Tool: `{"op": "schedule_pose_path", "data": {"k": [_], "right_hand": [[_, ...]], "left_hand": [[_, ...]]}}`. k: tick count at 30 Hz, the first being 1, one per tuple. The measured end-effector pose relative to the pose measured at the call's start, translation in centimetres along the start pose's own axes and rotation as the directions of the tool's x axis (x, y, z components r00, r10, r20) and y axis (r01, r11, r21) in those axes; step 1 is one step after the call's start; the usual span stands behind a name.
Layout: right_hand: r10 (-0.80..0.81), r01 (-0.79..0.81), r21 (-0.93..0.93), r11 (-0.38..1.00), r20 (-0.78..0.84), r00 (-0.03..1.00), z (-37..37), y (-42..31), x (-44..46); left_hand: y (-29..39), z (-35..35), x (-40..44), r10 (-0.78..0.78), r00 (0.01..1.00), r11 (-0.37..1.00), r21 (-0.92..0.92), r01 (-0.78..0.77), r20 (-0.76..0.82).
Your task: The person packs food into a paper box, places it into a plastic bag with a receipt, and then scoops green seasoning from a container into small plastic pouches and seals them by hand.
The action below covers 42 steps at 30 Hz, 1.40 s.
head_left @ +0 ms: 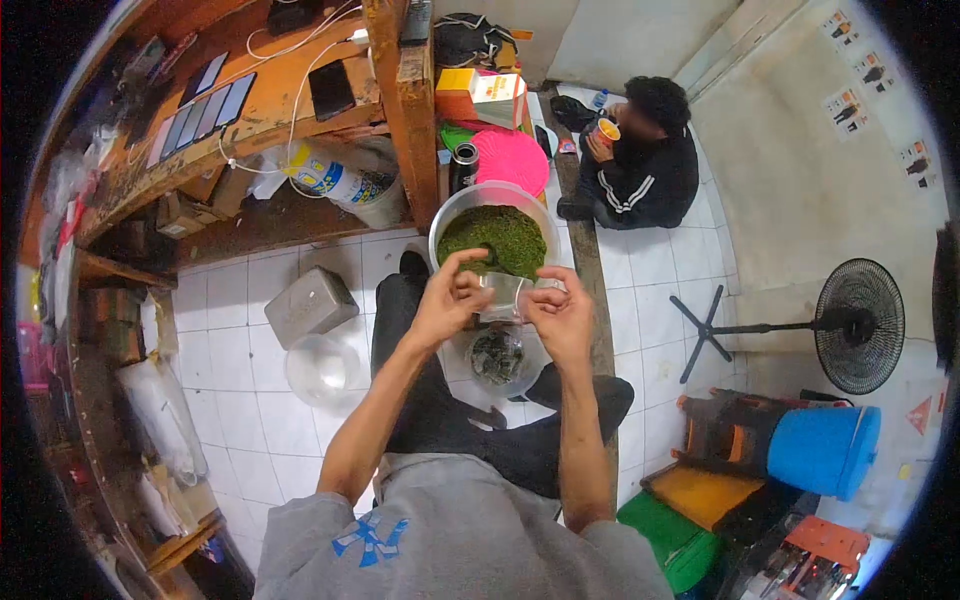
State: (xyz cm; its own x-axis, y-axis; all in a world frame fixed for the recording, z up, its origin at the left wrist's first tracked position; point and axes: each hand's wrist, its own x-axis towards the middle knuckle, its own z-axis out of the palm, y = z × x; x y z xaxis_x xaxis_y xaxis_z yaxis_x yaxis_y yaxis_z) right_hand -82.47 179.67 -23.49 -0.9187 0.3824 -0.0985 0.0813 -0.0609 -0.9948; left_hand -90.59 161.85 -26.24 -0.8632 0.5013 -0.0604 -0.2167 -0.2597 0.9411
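Between my hands is a small clear plastic bag (500, 298), held above the near edge of a large round tub (437, 222) filled with chopped green leaves (495, 235). My left hand (455, 300) pinches the bag's left side with thumb and fingers. On the right side, my right hand (555, 310) grips the bag with bent fingers. The bag looks see-through, and its contents cannot be made out. Below the hands, between my legs, stands a clear container (497, 360) with small dark or clear pieces in it.
A seated person (650, 160) holds a cup at the upper right. Phones (332, 90) lie on the wooden shelf at left. A grey box (312, 302) and white basin (325, 370) stand on the tiles. A fan (858, 325) and blue bucket (815, 450) are at right.
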Motion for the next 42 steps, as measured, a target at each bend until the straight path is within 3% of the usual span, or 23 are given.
{"op": "schedule_pose_path", "data": {"k": [2, 4, 6, 7, 9, 10, 13, 14, 15, 19, 21, 22, 24, 25, 27, 28, 30, 32, 34, 36, 38, 39, 42], "right_hand": [[0.053, -0.05, 0.093, 0.994, -0.029, 0.998, 0.0, -0.6, -0.1], [-0.014, 0.016, 0.1, 0.995, -0.012, 1.0, -0.4, -0.4, -0.2], [-0.041, 0.052, -0.062, 0.997, 0.159, 0.986, -1.3, 0.3, 0.2], [-0.063, 0.102, -0.185, 0.977, 0.207, 0.976, -1.4, 0.7, 0.6], [-0.049, 0.109, -0.246, 0.963, 0.236, 0.971, -1.8, 1.0, 0.5], [-0.032, 0.116, -0.304, 0.945, 0.268, 0.963, -1.6, 0.5, 0.3], [-0.015, 0.129, -0.366, 0.922, 0.299, 0.954, -0.4, 0.0, -0.5], [-0.042, 0.196, -0.44, 0.876, 0.337, 0.941, 0.1, -0.3, -0.7], [0.03, 0.136, -0.465, 0.875, 0.333, 0.943, 0.6, -0.7, -0.9], [0.015, 0.147, -0.416, 0.898, 0.362, 0.932, 1.4, -0.5, 0.3], [-0.159, 0.183, -0.495, 0.849, 0.09, 0.983, 1.7, 1.9, 3.5], [-0.158, 0.181, -0.494, 0.85, 0.088, 0.984, 1.8, 3.5, 5.0], [-0.203, 0.324, -0.9, 0.292, 0.273, 0.941, 1.9, 6.8, 7.7], [-0.206, 0.322, -0.901, 0.292, 0.269, 0.941, 1.9, 8.1, 8.5], [0.101, 0.346, -0.93, 0.125, 0.359, 0.928, 1.9, 10.0, 10.2], [0.105, 0.355, -0.926, 0.125, 0.368, 0.924, 1.8, 10.4, 11.1], [-0.225, 0.327, -0.935, 0.135, 0.292, 0.93, 0.6, 11.2, 12.5], [-0.206, 0.297, -0.948, 0.115, 0.27, 0.94, 0.3, 10.9, 12.7], [-0.078, 0.416, -0.909, -0.027, 0.417, 0.905, 0.1, 10.3, 11.7], [-0.101, 0.53, -0.847, 0.053, 0.523, 0.846, -0.4, 10.3, 10.2], [-0.037, 0.383, -0.899, 0.21, 0.384, 0.922, 0.1, 8.3, 9.0], [-0.063, 0.344, -0.929, 0.138, 0.338, 0.939, 0.3, 8.0, 9.2], [0.047, 0.306, -0.93, 0.204, 0.322, 0.946, 1.0, 9.7, 8.4]], "left_hand": [[0.3, -1.0, -0.2, -0.041, 0.999, 0.975, 0.216, 0.045, -0.021], [0.7, -1.2, -0.1, -0.014, 1.0, 0.978, 0.206, 0.016, -0.012], [1.6, -1.3, -0.1, 0.023, 0.998, 0.82, 0.572, 0.013, -0.054], [2.0, -1.2, -0.2, 0.022, 0.998, 0.821, 0.571, 0.012, -0.053], [2.9, -0.8, -0.4, 0.455, 0.881, 0.48, 0.799, -0.362, 0.126], [3.7, -0.4, -0.8, 0.455, 0.882, 0.481, 0.798, -0.362, 0.126], [4.2, 0.4, -2.3, 0.3, 0.864, 0.332, 0.805, -0.492, 0.404], [3.5, 0.1, -2.5, 0.301, 0.865, 0.334, 0.805, -0.49, 0.401], [2.7, -0.3, -2.7, 0.272, 0.872, 0.352, 0.801, -0.485, 0.408], [1.6, -1.8, -3.4, 0.281, 0.899, 0.424, 0.797, -0.431, 0.336], [1.1, -2.9, -3.6, 0.304, 0.91, 0.439, 0.807, -0.396, 0.281], [0.9, -3.3, -3.6, 0.326, 0.919, 0.465, 0.808, -0.361, 0.223], [1.0, -3.8, -3.8, 0.345, 0.923, 0.492, 0.804, -0.335, 0.173], [1.3, -4.0, -4.1, 0.354, 0.928, 0.506, 0.81, -0.296, 0.119], [1.5, -5.2, -4.2, 0.364, 0.93, 0.517, 0.817, -0.254, 0.059], [1.4, -6.3, -4.5, 0.364, 0.931, 0.516, 0.825, -0.231, 0.033], [0.9, -7.8, -5.5, 0.347, 0.938, 0.527, 0.83, -0.182, -0.015], [0.6, -8.9, -5.3, 0.365, 0.93, 0.527, 0.835, -0.158, -0.054], [0.7, -9.2, -5.2, 0.359, 0.929, 0.543, 0.829, -0.132, -0.087], [0.7, -9.4, -5.5, 0.334, 0.936, 0.56, 0.822, -0.101, -0.112], [0.2, -9.6, -5.2, 0.342, 0.932, 0.563, 0.82, -0.102, -0.119], [0.0, -9.6, -5.1, 0.357, 0.928, 0.561, 0.819, -0.123, -0.105], [0.3, -9.1, -5.0, 0.323, 0.941, 0.576, 0.81, -0.108, -0.104]]}}
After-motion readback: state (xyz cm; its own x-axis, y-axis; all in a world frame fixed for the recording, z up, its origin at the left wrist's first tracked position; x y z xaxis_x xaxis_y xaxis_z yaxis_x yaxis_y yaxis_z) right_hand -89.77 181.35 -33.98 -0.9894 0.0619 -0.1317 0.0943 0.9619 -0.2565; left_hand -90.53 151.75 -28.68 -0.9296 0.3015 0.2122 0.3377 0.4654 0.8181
